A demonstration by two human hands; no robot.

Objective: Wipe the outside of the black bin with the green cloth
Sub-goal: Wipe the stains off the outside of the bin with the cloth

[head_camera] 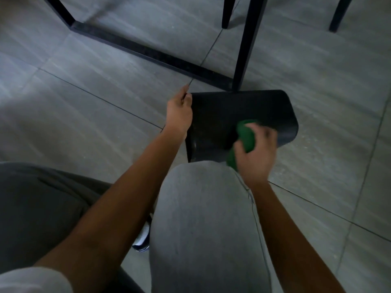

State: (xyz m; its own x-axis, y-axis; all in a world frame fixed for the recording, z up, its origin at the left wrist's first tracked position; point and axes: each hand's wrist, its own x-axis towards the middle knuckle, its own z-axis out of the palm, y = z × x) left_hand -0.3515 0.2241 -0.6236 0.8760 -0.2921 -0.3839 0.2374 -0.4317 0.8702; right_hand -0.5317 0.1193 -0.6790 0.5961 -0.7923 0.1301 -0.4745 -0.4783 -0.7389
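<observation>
Right hand [255, 157]: fingers curled tight round the bunched green cloth [245, 137]; cloth pressed against the upward-facing side wall of the black bin [222, 115]; hand blurred, so single fingers are hard to separate.
Green cloth: wadded into a lump; one part shows above the thumb, another part below the palm edge, near the knee.
Left hand [179, 112]: laid along the bin's left edge, touching it; fingers extended toward the far corner and loosely bent; whether they clamp the edge or only rest on it, cannot tell.
Black bin: lying on its side on the grey tiled floor [84, 81]; rounded corners; broad matt face turned up; near end partly hidden behind the knee; far end just beside the foot of a black table frame [148, 53].
Person: crouched; right knee in light grey trousers [201, 218] raised between the two forearms; left leg in darker shade at the lower left; part of a shoe [143, 235] shows beneath the knee.
Surroundings: two dark chair legs [227, 11] stand beyond the frame, well apart from the bin.
</observation>
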